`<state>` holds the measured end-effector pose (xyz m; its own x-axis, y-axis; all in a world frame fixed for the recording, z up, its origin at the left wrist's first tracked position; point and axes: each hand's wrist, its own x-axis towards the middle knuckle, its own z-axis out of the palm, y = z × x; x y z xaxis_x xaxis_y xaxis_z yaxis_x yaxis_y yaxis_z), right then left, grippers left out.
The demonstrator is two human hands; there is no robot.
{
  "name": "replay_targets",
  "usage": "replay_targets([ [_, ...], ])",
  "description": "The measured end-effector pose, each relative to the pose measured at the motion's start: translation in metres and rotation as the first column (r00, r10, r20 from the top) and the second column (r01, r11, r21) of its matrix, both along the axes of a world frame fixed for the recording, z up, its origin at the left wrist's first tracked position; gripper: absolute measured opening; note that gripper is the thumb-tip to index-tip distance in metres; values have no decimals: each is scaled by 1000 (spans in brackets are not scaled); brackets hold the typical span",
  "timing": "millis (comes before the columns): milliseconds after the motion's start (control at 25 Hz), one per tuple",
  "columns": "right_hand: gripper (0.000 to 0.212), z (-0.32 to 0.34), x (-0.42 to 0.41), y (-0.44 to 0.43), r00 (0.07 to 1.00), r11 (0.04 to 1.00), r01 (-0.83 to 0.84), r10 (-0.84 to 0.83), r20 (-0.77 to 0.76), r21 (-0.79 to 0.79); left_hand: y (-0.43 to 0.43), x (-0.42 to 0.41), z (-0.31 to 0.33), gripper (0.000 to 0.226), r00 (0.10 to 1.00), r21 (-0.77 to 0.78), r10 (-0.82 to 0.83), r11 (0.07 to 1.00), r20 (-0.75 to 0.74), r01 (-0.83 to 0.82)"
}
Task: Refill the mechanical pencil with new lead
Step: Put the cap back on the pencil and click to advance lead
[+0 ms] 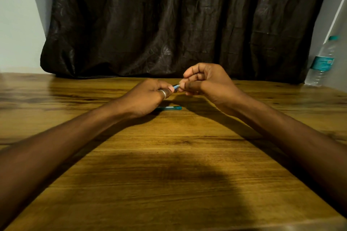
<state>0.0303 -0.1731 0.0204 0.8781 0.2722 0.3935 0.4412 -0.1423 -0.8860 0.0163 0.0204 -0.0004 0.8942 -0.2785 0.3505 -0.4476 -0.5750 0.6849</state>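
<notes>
Two bare forearms reaching forward over the wooden table (169, 165); both hands raised a little above the board, meeting near the middle. Left hand (148, 97) closed in a loose fist around the mechanical pencil (176, 86), a silver ring (163, 93) on the thumb; only a short blue and metallic end of the pencil visible, coming out between thumb and fingers. Long axis of the pencil almost level, running left to right, the visible end pointing toward the right hand (204, 80) and slightly up. Right hand curled, fingers bent inward, thumb and fingertips narrow and pinched at that end of the pencil; cannot tell if something thin is held there. Below the hands, flat on the table, a slim teal lead tube (170, 108), also lying left to right; partly hidden by the left wrist. Behind, a dark curtain (169, 24); at the far right, a plastic water bottle (322, 62) standing upright.
</notes>
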Motion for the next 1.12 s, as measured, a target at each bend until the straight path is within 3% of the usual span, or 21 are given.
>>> replay_targets([
  [480, 26, 4, 2, -6, 998, 996, 58, -59, -2, -64, 0, 2, -1, 26, 999, 43, 34, 998, 19, -35],
  [560, 22, 5, 8, -12, 983, 966, 175, -161, 87, -192, -1, 2, -2, 25, 996, 55, 92, 994, 14, -92],
  [640, 17, 2, 14, -20, 958, 875, 266, -193, 213, -405, -1, 2, -2, 27, 988, 77, 151, 985, 16, -152],
  [800, 13, -8, 15, -20, 985, 760, 167, -100, 141, -629, -2, 1, -1, 29, 981, 105, 193, 976, 8, -193],
  [1000, 8, -11, 15, -17, 988, 727, 129, -34, 153, -675, -2, 1, -1, 30, 983, 122, 181, 976, 29, -183],
  [1120, 7, -10, 16, -17, 988, 795, 141, -76, 133, -590, -1, 1, 0, 27, 989, 109, 144, 983, 37, -147],
])
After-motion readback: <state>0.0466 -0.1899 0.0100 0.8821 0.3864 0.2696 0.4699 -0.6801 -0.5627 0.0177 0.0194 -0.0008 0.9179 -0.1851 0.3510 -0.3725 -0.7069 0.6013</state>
